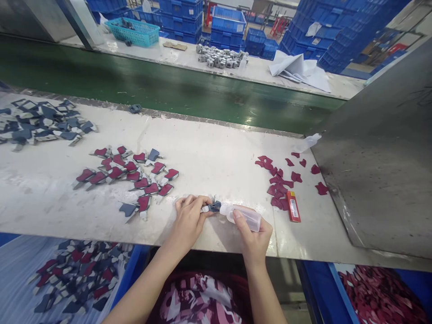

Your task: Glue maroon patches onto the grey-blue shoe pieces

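My left hand [192, 213] is closed on a small dark blue and white plastic part [214, 207] just above the white tabletop. My right hand [254, 234] grips a translucent squeeze bottle [248, 219], tilted nearly flat, with its tip against or very close to the part. Left of my hands lies a group of similar parts with dark red faces [131, 176], a few showing blue. Loose dark red pieces [278, 184] are scattered to the right, beside a red lighter [293, 207].
A pile of blue and white parts [43, 121] lies far left. Another translucent bottle [307, 143] rests near the metal panel [388, 157]. A green conveyor belt [168, 94] runs behind the table. Bins of parts [135, 270] and red pieces [351, 306] stand below the front edge.
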Available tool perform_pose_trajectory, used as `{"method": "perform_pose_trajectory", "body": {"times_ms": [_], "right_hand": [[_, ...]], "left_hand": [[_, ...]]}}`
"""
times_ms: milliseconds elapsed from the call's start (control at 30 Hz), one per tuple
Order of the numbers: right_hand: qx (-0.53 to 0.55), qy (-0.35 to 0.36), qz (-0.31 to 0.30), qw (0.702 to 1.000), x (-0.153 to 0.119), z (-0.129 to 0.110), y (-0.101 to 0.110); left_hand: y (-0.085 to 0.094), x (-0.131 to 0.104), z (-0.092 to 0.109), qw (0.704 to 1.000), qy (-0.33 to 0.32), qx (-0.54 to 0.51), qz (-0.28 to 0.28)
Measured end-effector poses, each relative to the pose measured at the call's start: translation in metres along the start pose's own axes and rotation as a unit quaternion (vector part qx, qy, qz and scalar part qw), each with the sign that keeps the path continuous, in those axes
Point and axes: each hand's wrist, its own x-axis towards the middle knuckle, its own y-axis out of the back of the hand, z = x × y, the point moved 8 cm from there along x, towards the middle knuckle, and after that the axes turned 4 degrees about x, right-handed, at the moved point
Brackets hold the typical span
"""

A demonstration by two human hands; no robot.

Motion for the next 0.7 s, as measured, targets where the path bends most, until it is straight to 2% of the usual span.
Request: {"method": "perform_pose_trajectory", "body": {"times_ms": [267,700], "right_hand": [[-0.016,0.010,-0.016,1.000,0.000,-0.005,0.002],[-0.074,0.086,0.004,0.994,-0.005,-0.026,0.010]], "left_hand": [[0.000,0.001,0.000,1.000,0.012,0.000,-0.006],[0.001,0.001,0.001,1.000,0.015,0.003,-0.013]]}}
